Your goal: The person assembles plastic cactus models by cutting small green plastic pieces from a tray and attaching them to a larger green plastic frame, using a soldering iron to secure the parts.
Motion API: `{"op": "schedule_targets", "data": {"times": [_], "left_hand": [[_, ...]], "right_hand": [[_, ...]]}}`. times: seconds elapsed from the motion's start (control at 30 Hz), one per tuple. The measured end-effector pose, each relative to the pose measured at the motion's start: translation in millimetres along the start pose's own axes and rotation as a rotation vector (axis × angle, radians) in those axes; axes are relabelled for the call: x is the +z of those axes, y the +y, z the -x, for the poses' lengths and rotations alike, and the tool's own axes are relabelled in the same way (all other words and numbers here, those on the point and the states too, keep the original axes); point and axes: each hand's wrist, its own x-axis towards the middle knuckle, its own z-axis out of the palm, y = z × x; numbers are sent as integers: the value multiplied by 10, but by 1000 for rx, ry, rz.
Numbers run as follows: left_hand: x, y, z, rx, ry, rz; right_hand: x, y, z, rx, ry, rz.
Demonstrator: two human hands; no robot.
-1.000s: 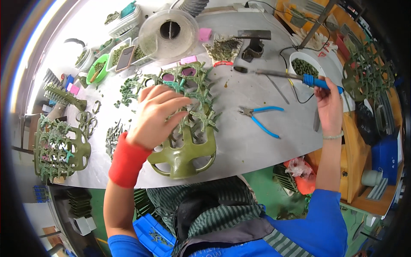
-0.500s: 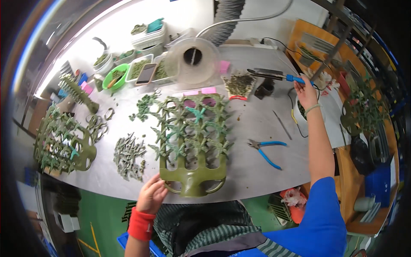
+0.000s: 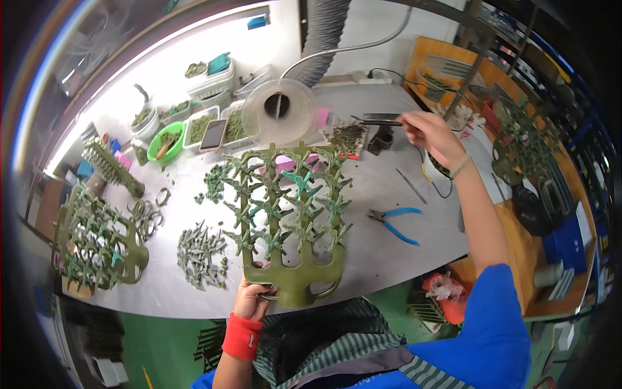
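The left hand (image 3: 253, 299) grips the lower edge of an olive-green cactus-shaped frame (image 3: 293, 223) that lies flat on the grey worktop (image 3: 389, 253), its base hanging toward the near edge. The fingers (image 3: 260, 295) curl around the frame's bottom-left arm, closed on it; a red wristband (image 3: 241, 336) sits just below on the forearm. Small green star-shaped pieces cover the frame's upper arms, with one or two teal ones among them.

The right hand (image 3: 433, 135) reaches far across the worktop — well apart from the frame — and its fingers are pinched shut around the handle end of a slim dark tool (image 3: 378, 121), which points left toward a small tray of green bits (image 3: 347, 137). A thin bracelet circles that wrist.

Just right of the frame lie blue-handled pliers (image 3: 392, 222), untouched. To the frame's left is a loose heap of grey-green star pieces (image 3: 202, 254), and farther left a second frame (image 3: 97, 243), already crowded with pieces, rests near the worktop's edge. Behind the main frame stands a clear plastic spool (image 3: 278, 110), with white trays of green parts (image 3: 206, 128) and a bright green bowl (image 3: 166, 142) beside it. A ribbed grey duct (image 3: 324, 32) rises at the back.
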Motion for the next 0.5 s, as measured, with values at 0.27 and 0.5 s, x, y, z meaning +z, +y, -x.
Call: {"op": "schedule_targets", "data": {"times": [0.27,0.5], "left_hand": [[180,411,21,9,-256,-173],[634,288,-4,37,-482,-339]], "right_hand": [[825,-1070,118,-136,-439,706],[580,-1406,1323,36,-467,794]]}}
